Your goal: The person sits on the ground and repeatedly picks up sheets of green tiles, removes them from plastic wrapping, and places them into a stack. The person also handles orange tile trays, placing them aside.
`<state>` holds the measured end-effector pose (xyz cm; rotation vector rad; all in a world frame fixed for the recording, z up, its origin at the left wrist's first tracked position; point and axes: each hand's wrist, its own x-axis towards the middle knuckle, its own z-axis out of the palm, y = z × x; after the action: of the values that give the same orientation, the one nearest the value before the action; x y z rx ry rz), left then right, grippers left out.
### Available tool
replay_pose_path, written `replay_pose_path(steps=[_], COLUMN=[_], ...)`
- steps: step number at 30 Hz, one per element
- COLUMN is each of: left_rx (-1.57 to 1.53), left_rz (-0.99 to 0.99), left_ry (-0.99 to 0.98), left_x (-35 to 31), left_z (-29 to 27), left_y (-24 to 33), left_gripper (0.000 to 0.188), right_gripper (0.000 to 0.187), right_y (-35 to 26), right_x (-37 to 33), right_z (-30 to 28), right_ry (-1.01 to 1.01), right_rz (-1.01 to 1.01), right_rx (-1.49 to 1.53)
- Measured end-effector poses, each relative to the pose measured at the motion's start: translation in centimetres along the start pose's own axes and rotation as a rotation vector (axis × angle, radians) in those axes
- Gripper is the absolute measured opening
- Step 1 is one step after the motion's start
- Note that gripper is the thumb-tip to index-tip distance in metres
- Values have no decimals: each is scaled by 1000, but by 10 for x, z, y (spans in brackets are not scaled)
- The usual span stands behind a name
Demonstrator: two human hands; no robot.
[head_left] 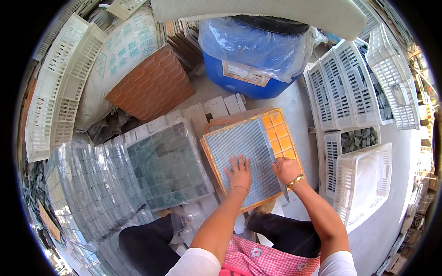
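Observation:
An orange gridded tray [278,133] lies in front of me with a sheet of mesh [235,138] over most of it. Grey-blue tiles show faintly through the mesh, while the orange cells along the right side are bare. My left hand [239,172] rests flat on the mesh with its fingers spread. At the mesh's right edge, my right hand [287,170] is closed round a knife [284,191]; its thin grey blade sticks out below the fist, and its handle is hidden in my fingers.
Film-wrapped green tiles [170,161] and wrapped stacks [92,184] lie to the left. A blue drum [258,87] stands beyond the tray, beside a brown patterned panel [152,85]. White crates [340,87] holding dark tile pieces [359,140] line the right.

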<state>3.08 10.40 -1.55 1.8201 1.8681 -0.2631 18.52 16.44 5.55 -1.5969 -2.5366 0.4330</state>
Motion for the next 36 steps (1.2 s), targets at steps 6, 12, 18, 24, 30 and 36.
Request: replay_pose_path(steps=[6,12,18,24,30,36], left_rx=[-43,19,-138,-97,-123,-11], left_rz=[23,-16,11,13,97,-23], left_ry=[-127,-11,-24,-2,11,-28], left_x=[-3,-1,-3,-4,-38,-35], left_z=[-29,-4,-16,-7,-16,12], left_y=[5,-2,4,-5,-32,-25], left_gripper=[59,91,52,93,94,77], right_gripper=[22,21,23,25,25,22], right_y=[0,-16,-47,-47,-54,-70], right_x=[-1,-11,-3,2,4,-6], right_z=[-6,-20,-33,-41,-42,-24], right_ry=[-2,-3,-61,-60,-46,27], right_rz=[5,3,41,107,88,-28], right_rx=[18,40,176,95,116,99])
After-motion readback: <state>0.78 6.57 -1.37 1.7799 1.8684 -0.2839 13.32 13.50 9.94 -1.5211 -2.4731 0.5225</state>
